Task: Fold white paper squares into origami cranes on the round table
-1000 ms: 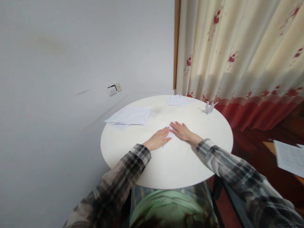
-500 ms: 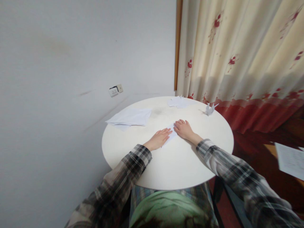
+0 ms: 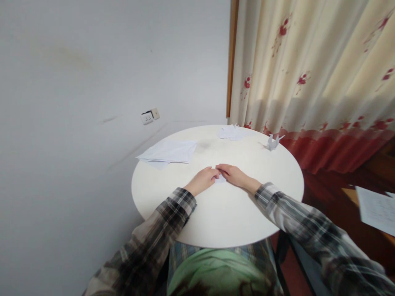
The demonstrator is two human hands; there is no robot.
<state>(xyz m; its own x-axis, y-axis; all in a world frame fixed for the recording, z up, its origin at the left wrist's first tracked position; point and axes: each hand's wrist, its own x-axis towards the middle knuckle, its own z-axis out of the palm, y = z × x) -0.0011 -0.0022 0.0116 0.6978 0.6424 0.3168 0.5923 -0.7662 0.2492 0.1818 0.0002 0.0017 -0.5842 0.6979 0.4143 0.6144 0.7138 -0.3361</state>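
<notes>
Left hand [image 3: 203,181] and right hand [image 3: 235,175] on white paper [image 3: 220,179], cannot tell if fingers [image 3: 224,167] clamp it, paper stack [image 3: 169,152] at bench [image 3: 225,220] ten o'clock, paper crane [image 3: 273,143] at two.

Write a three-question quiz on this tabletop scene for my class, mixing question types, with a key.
1. True or false: the left hand and the right hand are both at the same small paper.

2. Which stands on the right side of the table?
A) paper stack
B) folded paper figure
C) wall socket

3. Fill in: the curtain is cream above and ____ along its lower part.

Key: 1. True; 2. B; 3. red
</notes>
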